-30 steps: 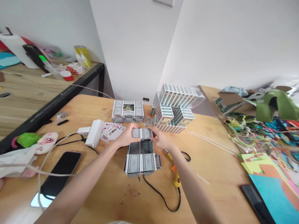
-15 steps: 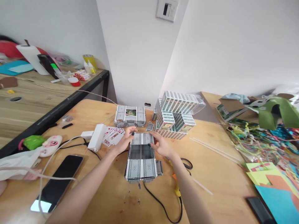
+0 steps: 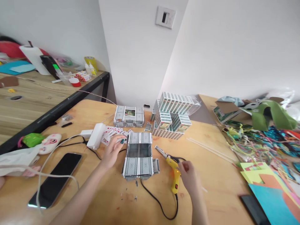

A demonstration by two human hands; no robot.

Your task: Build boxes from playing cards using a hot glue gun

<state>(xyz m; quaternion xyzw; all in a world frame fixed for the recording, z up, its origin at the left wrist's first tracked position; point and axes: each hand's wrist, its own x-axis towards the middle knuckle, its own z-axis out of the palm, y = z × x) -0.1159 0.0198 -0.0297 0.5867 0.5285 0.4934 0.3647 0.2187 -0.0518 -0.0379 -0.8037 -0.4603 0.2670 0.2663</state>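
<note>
A small structure of patterned playing cards (image 3: 138, 167), with an open hollow in its middle, lies on the wooden table in front of me. My left hand (image 3: 112, 153) is at its far left corner, fingers apart and stretched toward the edge; whether they touch it is unclear. To the right lies a yellow hot glue gun (image 3: 175, 176), its nozzle pointing up and left. My right hand (image 3: 190, 178) is beside the gun's right side with curled fingers. What those fingers hold, if anything, is hidden.
Behind stand another card structure (image 3: 140, 117) and a taller stack of card boxes (image 3: 177, 103). Loose playing cards (image 3: 110, 132), a white adapter (image 3: 96, 136) and a phone (image 3: 57, 178) are on the left. Glue sticks (image 3: 208, 150) and coloured paper (image 3: 269, 200) lie right.
My right hand has left the card structure and moved right and nearer me, to the hot glue gun. My left hand has drawn slightly left. The view has shifted a little.
</note>
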